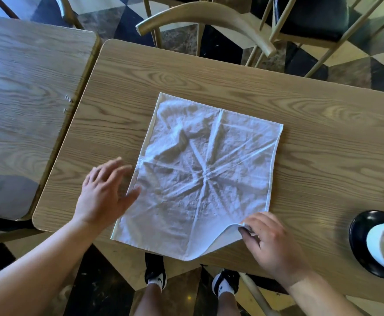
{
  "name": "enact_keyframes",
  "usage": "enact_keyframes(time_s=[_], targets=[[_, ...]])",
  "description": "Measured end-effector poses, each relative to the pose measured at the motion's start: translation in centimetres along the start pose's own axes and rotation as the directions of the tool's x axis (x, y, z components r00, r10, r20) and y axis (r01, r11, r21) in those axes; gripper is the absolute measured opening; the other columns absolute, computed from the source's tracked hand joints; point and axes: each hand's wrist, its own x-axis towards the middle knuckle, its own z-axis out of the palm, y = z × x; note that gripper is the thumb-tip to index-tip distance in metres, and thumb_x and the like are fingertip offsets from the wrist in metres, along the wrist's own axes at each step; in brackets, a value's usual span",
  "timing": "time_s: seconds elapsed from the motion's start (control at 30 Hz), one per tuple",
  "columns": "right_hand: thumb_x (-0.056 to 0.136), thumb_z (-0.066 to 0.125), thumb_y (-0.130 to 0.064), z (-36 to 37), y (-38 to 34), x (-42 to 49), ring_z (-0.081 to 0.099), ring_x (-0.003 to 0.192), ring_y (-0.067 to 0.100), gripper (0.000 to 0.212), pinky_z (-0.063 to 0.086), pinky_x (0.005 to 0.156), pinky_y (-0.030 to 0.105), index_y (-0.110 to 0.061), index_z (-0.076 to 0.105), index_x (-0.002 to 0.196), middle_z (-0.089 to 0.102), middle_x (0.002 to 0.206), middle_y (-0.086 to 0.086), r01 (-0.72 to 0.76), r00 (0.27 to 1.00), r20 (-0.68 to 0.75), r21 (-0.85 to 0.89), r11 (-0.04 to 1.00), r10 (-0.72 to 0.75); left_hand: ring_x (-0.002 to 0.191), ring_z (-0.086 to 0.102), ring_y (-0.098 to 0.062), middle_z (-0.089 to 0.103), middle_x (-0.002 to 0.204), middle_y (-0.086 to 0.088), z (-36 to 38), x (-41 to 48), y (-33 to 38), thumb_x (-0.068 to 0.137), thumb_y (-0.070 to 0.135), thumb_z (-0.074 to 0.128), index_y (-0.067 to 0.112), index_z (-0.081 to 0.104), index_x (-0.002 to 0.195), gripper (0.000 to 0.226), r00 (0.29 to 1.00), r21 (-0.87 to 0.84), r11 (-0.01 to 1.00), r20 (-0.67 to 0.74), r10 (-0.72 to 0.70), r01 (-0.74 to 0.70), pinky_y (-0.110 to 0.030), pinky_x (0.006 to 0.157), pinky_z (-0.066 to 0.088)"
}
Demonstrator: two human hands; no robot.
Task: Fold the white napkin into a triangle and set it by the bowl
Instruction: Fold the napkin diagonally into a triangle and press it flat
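White napkin [200,176] lies flat, unfolded, mid-table [311,124]. Right hand [268,242] pinches its near-right corner, lifted slightly; left hand [105,190] spread flat at left edge. Bowl [364,238] far right. Folding barely begun, placement left.

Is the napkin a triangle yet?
Not yet. Done: the white napkin lies spread flat on the table. In hand: the right hand pinches its lifted near corner; the left hand is open at its left edge. Left: folding the triangle, setting it by the black bowl.
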Motion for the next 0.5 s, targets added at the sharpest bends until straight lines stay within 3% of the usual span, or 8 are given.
enact_keyframes(time_s=[0.07,0.17,0.3,0.4,0.5], targets=[[0.099,0.06,-0.038,-0.1,-0.6,1.7,0.058,0.092,0.007,0.024,0.05,0.083,0.025,-0.019,0.073,0.094,0.067,0.093,-0.014,0.003,1.0,-0.026,0.028,1.0,-0.002,0.156,0.028,-0.026,0.037,0.167,-0.002,-0.2,2.6,-0.3,0.077,0.084,0.055,0.03,0.051,0.147,0.089,0.987,-0.036,0.986,0.012,-0.16,0.16,-0.054,0.128,0.016],[0.098,0.06,-0.039,-0.7,-1.9,4.8,0.059,0.091,0.007,0.024,0.049,0.084,0.023,-0.02,0.073,0.096,0.067,0.093,-0.014,0.022,0.999,-0.033,0.049,0.999,-0.02,0.161,0.013,-0.021,0.025,0.173,0.0,-0.6,6.4,-1.1,0.068,0.097,0.049,0.033,0.041,0.154,0.108,0.974,-0.025,0.974,0.017,-0.224,0.225,-0.056,0.13,0.002],[0.099,0.062,-0.034,-1.6,-3.5,9.1,0.059,0.087,0.01,0.02,0.048,0.08,0.022,-0.018,0.072,0.094,0.067,0.091,-0.011,0.084,0.994,-0.07,0.077,0.993,-0.079,0.162,0.004,-0.017,0.018,0.175,0.004,-0.7,8.5,-1.6,0.065,0.102,0.042,0.036,0.035,0.158,0.114,0.972,0.021,0.972,0.008,-0.236,0.236,-0.054,0.13,-0.007],[0.097,0.068,-0.028,-2.3,-4.6,12.2,0.059,0.085,0.01,0.012,0.045,0.079,0.015,-0.017,0.07,0.092,0.067,0.089,-0.011,0.117,0.987,-0.116,0.076,0.99,-0.108,0.162,0.002,-0.014,0.018,0.175,0.006,-0.5,8.7,-1.7,0.066,0.101,0.041,0.038,0.035,0.158,0.112,0.972,0.045,0.972,0.002,-0.233,0.233,-0.054,0.13,-0.007],[0.095,0.07,-0.023,-2.9,-5.2,15.2,0.061,0.085,0.012,0.007,0.046,0.081,0.017,-0.017,0.071,0.092,0.067,0.088,-0.011,0.129,0.986,-0.125,0.115,0.985,-0.114,0.162,0.0,-0.014,0.018,0.175,0.006,-0.5,9.0,-2.0,0.065,0.102,0.042,0.038,0.035,0.158,0.113,0.972,0.05,0.971,0.004,-0.235,0.235,-0.055,0.13,-0.006]])
